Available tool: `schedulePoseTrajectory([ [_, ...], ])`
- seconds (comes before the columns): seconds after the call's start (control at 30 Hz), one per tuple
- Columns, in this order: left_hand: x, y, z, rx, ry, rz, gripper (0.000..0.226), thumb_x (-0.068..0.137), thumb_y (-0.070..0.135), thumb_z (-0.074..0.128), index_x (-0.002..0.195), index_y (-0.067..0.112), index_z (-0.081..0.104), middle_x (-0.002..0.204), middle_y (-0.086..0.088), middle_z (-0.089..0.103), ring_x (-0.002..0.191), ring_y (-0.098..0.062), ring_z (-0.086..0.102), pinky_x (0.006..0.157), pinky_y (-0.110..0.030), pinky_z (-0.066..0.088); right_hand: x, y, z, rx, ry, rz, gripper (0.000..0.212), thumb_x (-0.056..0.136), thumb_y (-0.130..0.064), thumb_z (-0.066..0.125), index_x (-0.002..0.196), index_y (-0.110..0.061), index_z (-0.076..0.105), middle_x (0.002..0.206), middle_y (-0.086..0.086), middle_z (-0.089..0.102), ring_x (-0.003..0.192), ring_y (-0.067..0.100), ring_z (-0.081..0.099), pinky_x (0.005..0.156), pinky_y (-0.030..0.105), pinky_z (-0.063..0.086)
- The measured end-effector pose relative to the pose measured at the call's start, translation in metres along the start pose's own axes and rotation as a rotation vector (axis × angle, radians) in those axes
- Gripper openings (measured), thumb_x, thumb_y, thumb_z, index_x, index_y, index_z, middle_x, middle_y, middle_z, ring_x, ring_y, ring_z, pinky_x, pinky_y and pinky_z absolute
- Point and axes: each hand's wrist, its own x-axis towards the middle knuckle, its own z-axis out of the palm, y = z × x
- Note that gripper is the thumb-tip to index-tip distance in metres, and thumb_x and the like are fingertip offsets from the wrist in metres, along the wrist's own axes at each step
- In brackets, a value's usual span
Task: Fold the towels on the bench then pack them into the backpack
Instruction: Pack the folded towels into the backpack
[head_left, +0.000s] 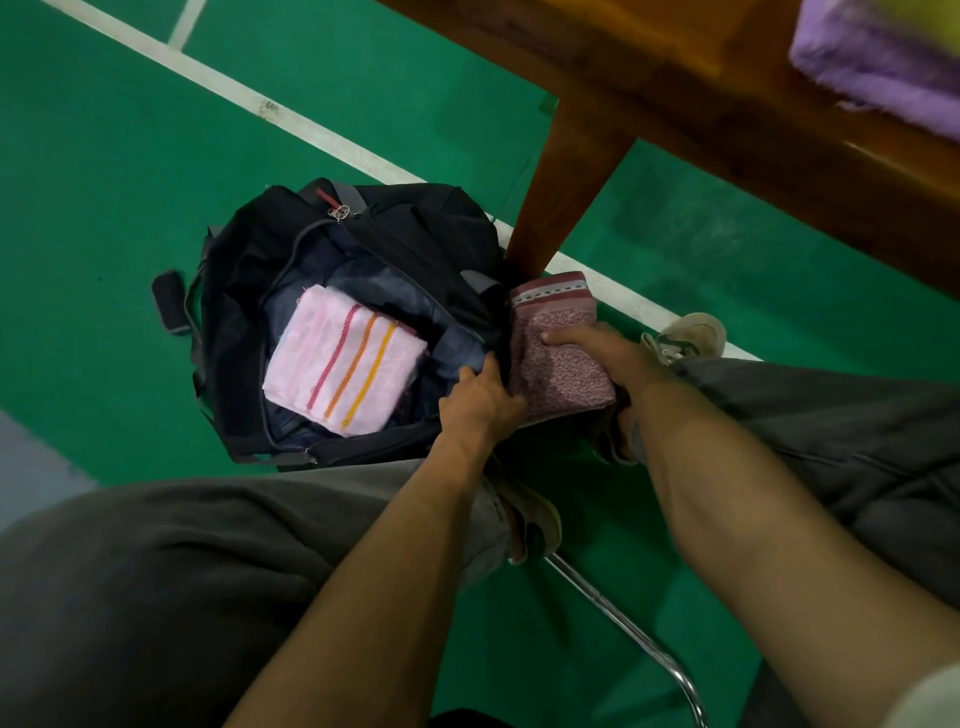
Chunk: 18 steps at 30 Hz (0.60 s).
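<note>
A black backpack (249, 270) lies unzipped on the green floor. Inside it sits a folded pink towel (343, 364) with red, orange and yellow stripes. My left hand (480, 397) grips the backpack's near right edge and holds the mouth apart. My right hand (597, 351) holds a folded maroon speckled towel (558, 371) just right of the backpack's rim, thumb on top and fingers underneath. A purple towel (878, 57) lies on the wooden bench (675, 78) at the upper right.
The bench leg (561, 192) stands right behind the backpack and the maroon towel. My knees in grey trousers (156, 571) flank both arms, with shoes beside the bag. A chrome chair leg (639, 639) runs below. White court lines (291, 124) cross the floor.
</note>
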Motion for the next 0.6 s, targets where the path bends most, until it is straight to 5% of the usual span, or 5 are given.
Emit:
schedulePoseTrajectory([
  [0.23, 0.001, -0.001, 0.002, -0.011, 0.001, 0.007, 0.079, 0.092, 0.047, 0.055, 0.158, 0.026, 0.017, 0.149, -0.02, 0.034, 0.13, -0.045, 0.046, 0.111, -0.058, 0.033, -0.006, -0.006, 0.009, 0.032, 0.041, -0.026, 0.109, 0.02, -0.054, 0.098, 0.118, -0.019, 0.066, 0.111, 0.009, 0.073, 0.092, 0.033, 0.073, 0.09, 0.05, 0.058],
  [0.37, -0.001, -0.001, -0.003, -0.033, -0.019, 0.003, 0.082, 0.091, 0.042, 0.057, 0.159, 0.027, 0.015, 0.151, -0.02, 0.032, 0.133, -0.045, 0.044, 0.113, -0.058, 0.032, -0.06, -0.034, 0.023, 0.013, 0.15, -0.082, 0.063, 0.048, -0.031, 0.093, 0.105, -0.018, 0.068, 0.104, 0.008, 0.073, 0.089, 0.03, 0.071, 0.088, 0.045, 0.059],
  [0.47, -0.007, -0.002, -0.009, -0.077, -0.047, 0.003, 0.087, 0.081, 0.047, 0.058, 0.157, 0.03, 0.02, 0.151, -0.02, 0.037, 0.133, -0.043, 0.044, 0.113, -0.059, 0.033, -0.088, -0.043, 0.027, -0.054, 0.229, -0.108, 0.069, 0.053, -0.032, 0.091, 0.113, -0.018, 0.061, 0.106, 0.005, 0.068, 0.089, 0.025, 0.067, 0.082, 0.036, 0.058],
  [0.6, -0.019, -0.007, -0.018, -0.108, -0.042, 0.007, 0.081, 0.08, 0.038, 0.062, 0.153, 0.029, 0.027, 0.148, -0.018, 0.045, 0.133, -0.041, 0.046, 0.112, -0.058, 0.034, -0.123, -0.062, 0.021, -0.29, 0.325, -0.129, 0.094, 0.053, -0.042, 0.087, 0.135, -0.018, 0.049, 0.123, 0.007, 0.061, 0.106, 0.032, 0.062, 0.091, 0.04, 0.055],
])
